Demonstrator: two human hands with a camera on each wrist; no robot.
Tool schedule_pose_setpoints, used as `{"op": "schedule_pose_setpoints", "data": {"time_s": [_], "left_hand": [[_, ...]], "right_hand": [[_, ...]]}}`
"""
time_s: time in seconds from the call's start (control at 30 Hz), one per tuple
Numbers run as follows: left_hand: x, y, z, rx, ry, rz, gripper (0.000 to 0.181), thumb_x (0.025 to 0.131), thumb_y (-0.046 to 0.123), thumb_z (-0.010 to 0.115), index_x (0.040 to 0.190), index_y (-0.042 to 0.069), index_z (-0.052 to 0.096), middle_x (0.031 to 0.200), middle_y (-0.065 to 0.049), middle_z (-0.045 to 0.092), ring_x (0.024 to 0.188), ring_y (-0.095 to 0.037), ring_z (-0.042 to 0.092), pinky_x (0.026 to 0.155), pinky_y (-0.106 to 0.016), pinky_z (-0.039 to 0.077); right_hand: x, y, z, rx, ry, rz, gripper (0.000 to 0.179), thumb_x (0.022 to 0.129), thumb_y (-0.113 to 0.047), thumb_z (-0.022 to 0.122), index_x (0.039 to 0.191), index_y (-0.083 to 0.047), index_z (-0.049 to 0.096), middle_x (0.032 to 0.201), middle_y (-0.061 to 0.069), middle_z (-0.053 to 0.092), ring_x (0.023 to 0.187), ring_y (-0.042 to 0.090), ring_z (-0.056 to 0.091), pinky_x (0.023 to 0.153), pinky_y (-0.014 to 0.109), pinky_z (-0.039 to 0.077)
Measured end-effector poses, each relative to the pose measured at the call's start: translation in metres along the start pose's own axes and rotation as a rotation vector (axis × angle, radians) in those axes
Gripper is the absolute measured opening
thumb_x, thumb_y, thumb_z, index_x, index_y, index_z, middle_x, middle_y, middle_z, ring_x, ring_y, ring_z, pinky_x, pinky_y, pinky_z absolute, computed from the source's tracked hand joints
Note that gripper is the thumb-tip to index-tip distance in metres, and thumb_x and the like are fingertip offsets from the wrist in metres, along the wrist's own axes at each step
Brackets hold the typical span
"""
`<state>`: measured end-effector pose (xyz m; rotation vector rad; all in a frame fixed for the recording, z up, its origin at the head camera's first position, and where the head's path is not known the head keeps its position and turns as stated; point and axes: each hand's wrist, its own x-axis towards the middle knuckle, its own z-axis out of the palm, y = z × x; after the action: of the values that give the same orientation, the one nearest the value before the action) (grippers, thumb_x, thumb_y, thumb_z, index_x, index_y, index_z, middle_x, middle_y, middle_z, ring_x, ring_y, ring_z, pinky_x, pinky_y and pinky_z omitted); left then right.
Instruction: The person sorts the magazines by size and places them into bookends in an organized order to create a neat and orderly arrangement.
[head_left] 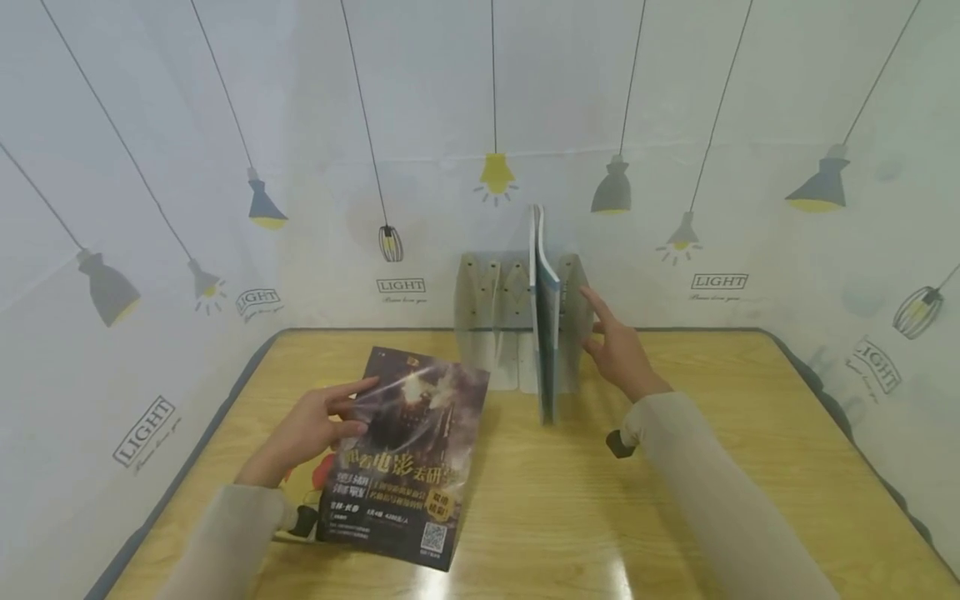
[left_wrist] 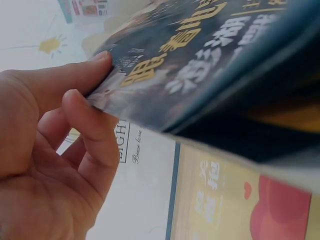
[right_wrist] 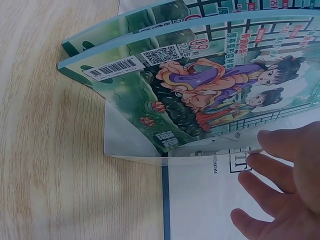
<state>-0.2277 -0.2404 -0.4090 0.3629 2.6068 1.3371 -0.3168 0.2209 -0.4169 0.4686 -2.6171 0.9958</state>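
A dark magazine (head_left: 408,458) with gold and white lettering is tilted above the table's left part. At its left edge my left hand (head_left: 318,425) pinches it between thumb and fingers; the left wrist view shows its leaves bowed apart. A grey book stand (head_left: 517,292) with translucent panels is by the wall. Two pale-blue-edged magazines (head_left: 547,333) stand upright in its right part, the outer one's illustrated cover (right_wrist: 215,85) facing the right wrist camera. My right hand (head_left: 622,354), fingers loosely extended and spread, has its fingertips at the stand's right panel (head_left: 576,321).
Beneath the dark magazine and my left hand lies a yellow book with red shapes (left_wrist: 280,210), partly covered. The wooden table (head_left: 570,508) ends at a dark edge before a white wall covering (head_left: 322,208) printed with lamps.
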Motion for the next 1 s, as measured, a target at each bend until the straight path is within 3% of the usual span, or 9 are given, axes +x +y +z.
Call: {"op": "schedule_pose_setpoints", "data": {"time_s": [0.17,0.33,0.47,0.57,0.8,1.0], "left_hand": [[-0.002,0.006,0.003,0.002,0.023,0.025,0.068,0.085,0.002,0.072,0.145,0.024,0.048,0.099,-0.011,0.071,0.062,-0.023,0.060,0.050,-0.039,0.053],[-0.004,0.010,0.005,-0.002,0.057,0.061,0.070,0.086,0.006,0.073,0.147,0.026,0.045,0.082,-0.009,0.066,0.051,-0.024,0.055,0.044,-0.034,0.050],[-0.003,0.011,0.010,-0.007,0.112,0.095,0.070,0.086,0.007,0.073,0.147,0.028,0.045,0.088,-0.010,0.069,0.047,-0.026,0.055,0.041,-0.035,0.051],[-0.001,0.011,0.015,-0.004,0.168,0.110,0.070,0.086,0.007,0.074,0.146,0.029,0.046,0.093,-0.009,0.071,0.046,-0.027,0.055,0.039,-0.035,0.050],[0.004,0.014,0.027,0.014,0.299,0.130,0.070,0.085,0.008,0.076,0.145,0.030,0.048,0.083,-0.007,0.070,0.047,-0.026,0.056,0.033,-0.030,0.042],[0.008,0.014,0.036,0.016,0.385,0.243,0.070,0.084,0.005,0.075,0.145,0.024,0.048,0.081,-0.009,0.070,0.046,-0.031,0.057,0.039,-0.028,0.045]], "right_hand": [[0.000,0.000,0.001,0.012,-0.007,0.018,0.089,0.088,0.005,0.066,0.156,-0.027,0.017,0.121,0.035,0.057,0.048,0.028,0.054,0.050,0.035,0.047],[0.001,-0.002,0.001,0.010,-0.009,0.016,0.088,0.089,0.005,0.065,0.156,-0.025,0.016,0.126,0.034,0.055,0.087,0.044,0.065,0.055,0.038,0.051],[0.000,-0.004,0.000,0.015,-0.011,0.005,0.088,0.090,0.005,0.064,0.157,-0.024,0.014,0.131,0.032,0.052,0.101,0.045,0.062,0.061,0.042,0.052],[-0.002,-0.005,-0.001,0.028,-0.014,-0.003,0.088,0.090,0.005,0.063,0.157,-0.023,0.013,0.136,0.031,0.048,0.107,0.045,0.060,0.063,0.044,0.053],[-0.002,-0.006,-0.001,0.031,-0.012,0.002,0.088,0.090,0.005,0.063,0.157,-0.022,0.013,0.139,0.030,0.046,0.107,0.046,0.059,0.065,0.046,0.054],[-0.001,-0.005,-0.002,0.035,-0.015,0.025,0.088,0.090,0.005,0.063,0.157,-0.023,0.014,0.124,0.034,0.056,0.103,0.046,0.061,0.065,0.045,0.054]]}}
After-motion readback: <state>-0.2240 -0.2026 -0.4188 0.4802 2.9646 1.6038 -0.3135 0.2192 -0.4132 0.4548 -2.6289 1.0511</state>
